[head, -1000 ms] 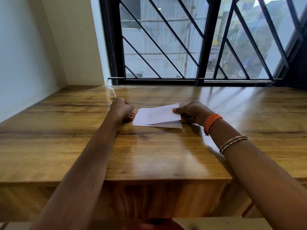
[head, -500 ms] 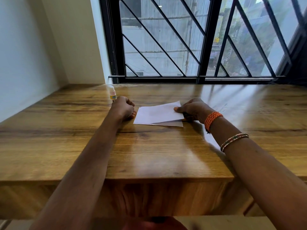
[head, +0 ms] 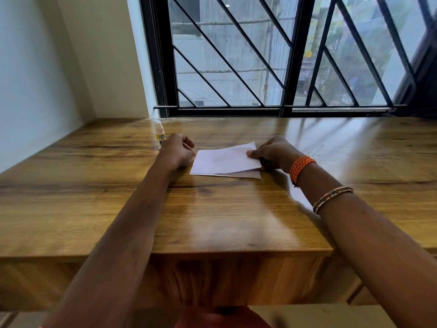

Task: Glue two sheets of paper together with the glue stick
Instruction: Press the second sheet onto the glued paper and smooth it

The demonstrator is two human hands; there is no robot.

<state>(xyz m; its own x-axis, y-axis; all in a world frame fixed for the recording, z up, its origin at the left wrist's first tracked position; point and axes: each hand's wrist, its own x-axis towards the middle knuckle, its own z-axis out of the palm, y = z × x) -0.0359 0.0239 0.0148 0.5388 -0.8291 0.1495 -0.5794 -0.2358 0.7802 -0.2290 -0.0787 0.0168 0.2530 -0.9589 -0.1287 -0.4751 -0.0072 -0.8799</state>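
Two white sheets of paper [head: 224,160] lie stacked mid-frame on the wooden desk [head: 94,204], the top one skewed. The right hand [head: 275,152] pinches the top sheet's right edge. The left hand [head: 176,151], loosely curled and empty, rests at their left edge. The glue stick [head: 159,133] stands upright just behind it, unheld.

glue stick [head: 159,136]: base behind left hand [head: 176,151] | lower sheet [head: 246,174]: mostly covered

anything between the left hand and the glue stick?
Nothing visible. The glue stick stands upright just beyond the left hand, partly hidden behind its knuckles, on the table. The paper sheets lie to the other side.
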